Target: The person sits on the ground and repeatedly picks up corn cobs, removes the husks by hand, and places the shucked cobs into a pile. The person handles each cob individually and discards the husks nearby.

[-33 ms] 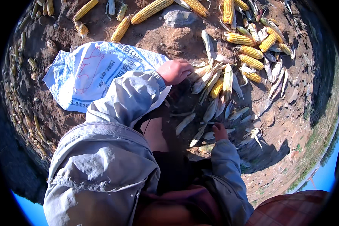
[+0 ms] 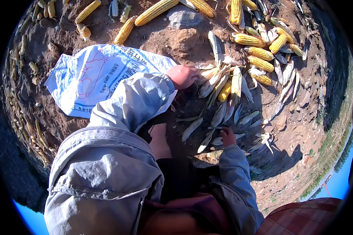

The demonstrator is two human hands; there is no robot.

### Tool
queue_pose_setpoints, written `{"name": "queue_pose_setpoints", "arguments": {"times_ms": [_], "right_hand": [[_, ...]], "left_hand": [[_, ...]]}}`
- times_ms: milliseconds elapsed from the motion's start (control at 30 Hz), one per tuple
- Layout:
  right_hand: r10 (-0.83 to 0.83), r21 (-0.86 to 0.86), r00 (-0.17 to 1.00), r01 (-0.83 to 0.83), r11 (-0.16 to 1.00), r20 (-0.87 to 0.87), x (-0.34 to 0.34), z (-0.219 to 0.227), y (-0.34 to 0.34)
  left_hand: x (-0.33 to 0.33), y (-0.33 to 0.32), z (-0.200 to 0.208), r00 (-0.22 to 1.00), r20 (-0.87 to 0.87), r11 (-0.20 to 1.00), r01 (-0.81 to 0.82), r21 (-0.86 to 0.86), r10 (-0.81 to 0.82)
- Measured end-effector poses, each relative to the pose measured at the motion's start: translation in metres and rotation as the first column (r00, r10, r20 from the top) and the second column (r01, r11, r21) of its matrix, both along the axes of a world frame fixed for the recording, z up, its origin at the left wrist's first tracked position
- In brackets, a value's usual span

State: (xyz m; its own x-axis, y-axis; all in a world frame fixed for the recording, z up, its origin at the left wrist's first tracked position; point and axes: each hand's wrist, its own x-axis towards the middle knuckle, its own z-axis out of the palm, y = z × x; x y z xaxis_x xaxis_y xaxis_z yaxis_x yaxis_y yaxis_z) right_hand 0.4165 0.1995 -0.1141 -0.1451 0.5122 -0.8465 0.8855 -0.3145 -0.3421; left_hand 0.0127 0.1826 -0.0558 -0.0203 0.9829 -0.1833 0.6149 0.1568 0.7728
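My left hand (image 2: 183, 76) is closed at the left end of a bundle of pale dry corn husks (image 2: 211, 80), its fingers curled against them. A partly bared yellow ear of corn (image 2: 225, 91) shows among these husks. Lower and to the right, my right hand (image 2: 228, 137) has its fingers curled together. A thin, dark, stick-like piece (image 2: 215, 127) juts out from its fingertips to the left; its kind is too small to tell. Loose husks (image 2: 206, 140) lie on the soil beside that hand. Beneath my left forearm lies a white printed woven sack (image 2: 72, 84).
Husked yellow ears (image 2: 261, 53) and torn husks lie in a heap at the far right. More ears (image 2: 156, 12) are along the far edge, by a grey stone (image 2: 184, 18). Many cobs (image 2: 27, 129) line the left. A red checked cloth (image 2: 302, 217) shows at lower right.
My left hand has shifted very slightly to the right and down, still at the husks. The right hand stays almost in place.
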Motion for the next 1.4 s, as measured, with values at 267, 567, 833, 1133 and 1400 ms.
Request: {"name": "queue_pose_setpoints", "arguments": {"times_ms": [267, 567, 833, 1133, 1400], "right_hand": [[-0.190, 0.025, 0.921, 0.211, 0.977, -0.341, -0.008, 0.006, -0.008], [-0.226, 0.091, 0.859, 0.298, 0.950, -0.459, 0.011, 0.052, -0.022], [-0.452, 0.035, 0.614, 0.617, 0.786, -0.647, 0.042, 0.127, -0.015], [-0.379, 0.015, 0.479, 0.636, 0.772, -0.792, 0.056, 0.177, -0.040], [-0.500, -0.412, 0.083, 0.458, 0.787, -0.862, -0.007, 0.198, -0.060]], "left_hand": [[-0.001, -0.017, -0.088, 0.758, -0.426, 0.601, -0.058, -0.797, -0.493], [-0.003, -0.014, -0.051, 0.706, -0.578, 0.733, -0.122, -0.669, -0.410], [0.101, 0.107, 0.044, 0.861, 0.336, 0.803, 0.489, -0.342, -0.381], [0.287, 0.081, 0.153, 0.503, 0.517, 0.442, 0.862, -0.246, -0.693], [0.277, 0.059, 0.202, 0.509, 0.447, 0.403, 0.859, -0.315, -0.735]]}}
